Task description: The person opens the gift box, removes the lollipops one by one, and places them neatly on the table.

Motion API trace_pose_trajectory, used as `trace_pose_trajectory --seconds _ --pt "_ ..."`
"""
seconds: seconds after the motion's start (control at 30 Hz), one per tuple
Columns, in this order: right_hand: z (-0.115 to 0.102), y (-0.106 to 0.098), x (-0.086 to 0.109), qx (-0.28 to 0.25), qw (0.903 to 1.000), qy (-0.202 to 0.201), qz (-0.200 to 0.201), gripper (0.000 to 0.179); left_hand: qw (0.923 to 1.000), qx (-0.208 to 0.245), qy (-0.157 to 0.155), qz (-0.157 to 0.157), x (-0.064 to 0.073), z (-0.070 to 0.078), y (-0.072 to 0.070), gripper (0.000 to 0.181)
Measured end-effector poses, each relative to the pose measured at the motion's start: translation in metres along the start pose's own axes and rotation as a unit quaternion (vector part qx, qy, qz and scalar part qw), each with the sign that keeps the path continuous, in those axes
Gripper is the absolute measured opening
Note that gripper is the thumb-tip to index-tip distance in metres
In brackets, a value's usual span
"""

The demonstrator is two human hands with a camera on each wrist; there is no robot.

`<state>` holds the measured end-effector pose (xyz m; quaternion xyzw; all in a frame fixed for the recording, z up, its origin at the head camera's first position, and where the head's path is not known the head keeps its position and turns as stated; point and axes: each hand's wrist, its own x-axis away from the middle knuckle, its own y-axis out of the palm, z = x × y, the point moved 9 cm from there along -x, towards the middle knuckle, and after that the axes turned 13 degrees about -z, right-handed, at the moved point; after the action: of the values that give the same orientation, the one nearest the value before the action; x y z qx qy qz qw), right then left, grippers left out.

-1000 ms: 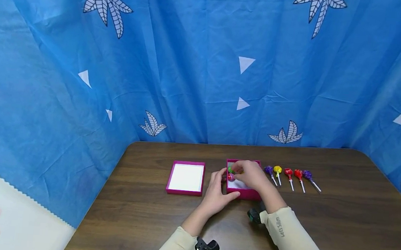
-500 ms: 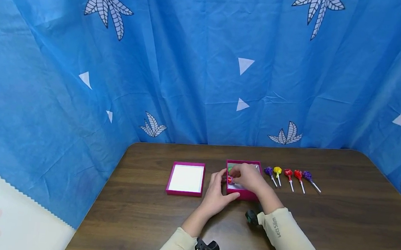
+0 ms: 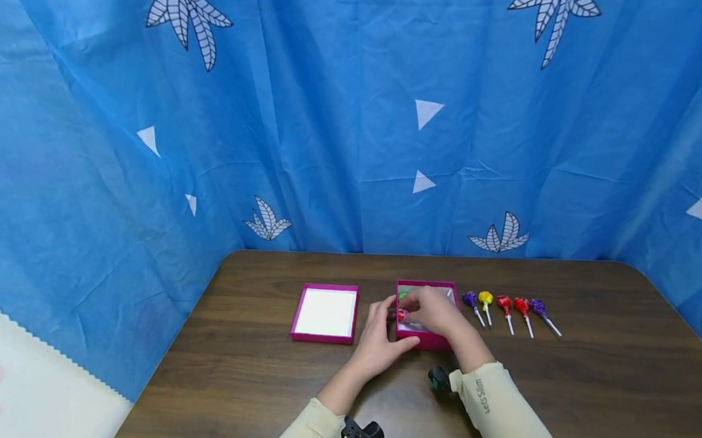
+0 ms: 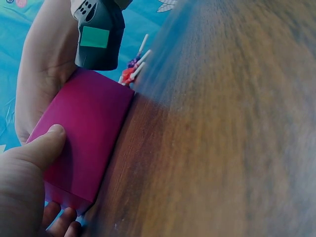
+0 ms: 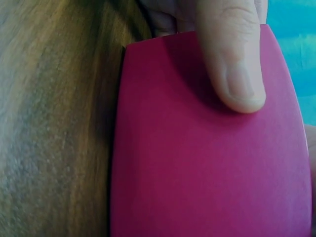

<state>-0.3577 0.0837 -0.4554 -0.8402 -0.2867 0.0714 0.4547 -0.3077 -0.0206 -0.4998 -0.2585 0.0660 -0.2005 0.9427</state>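
A magenta box (image 3: 431, 342) stands on the table with its top off. My left hand (image 3: 375, 345) grips its near left corner; in the left wrist view the thumb (image 4: 48, 143) lies on the front wall and the other fingers go round the left side. Inside the box, my right hand (image 3: 436, 312) pinches a red lollipop (image 3: 402, 315) by the left wall. Behind that one lies something green (image 3: 403, 296), likely another lollipop. The right fingertips and much of the box floor are hidden. The right wrist view has only the box wall (image 5: 197, 163) and the left thumb.
To the left lies the magenta lid (image 3: 325, 311), its white inside facing up. Right of the box several lollipops lie in a row, among them a yellow one (image 3: 486, 299) and a purple one (image 3: 538, 308). A blue curtain (image 3: 346, 141) hangs behind the table.
Inside the box, my right hand has shifted slightly down toward the near side with the red lollipop, then stayed nearly still. The left hand and the box have not moved.
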Motion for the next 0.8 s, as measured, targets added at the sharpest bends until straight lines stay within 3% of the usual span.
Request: trace_pose_trajectory --seconds 0.8 --pt "-0.0084 -0.0022 0.0036 0.029 0.9995 -0.01 -0.002 0.014 1.0 0.001 0.002 0.006 0.0012 0.0011 0.0001 0.087"
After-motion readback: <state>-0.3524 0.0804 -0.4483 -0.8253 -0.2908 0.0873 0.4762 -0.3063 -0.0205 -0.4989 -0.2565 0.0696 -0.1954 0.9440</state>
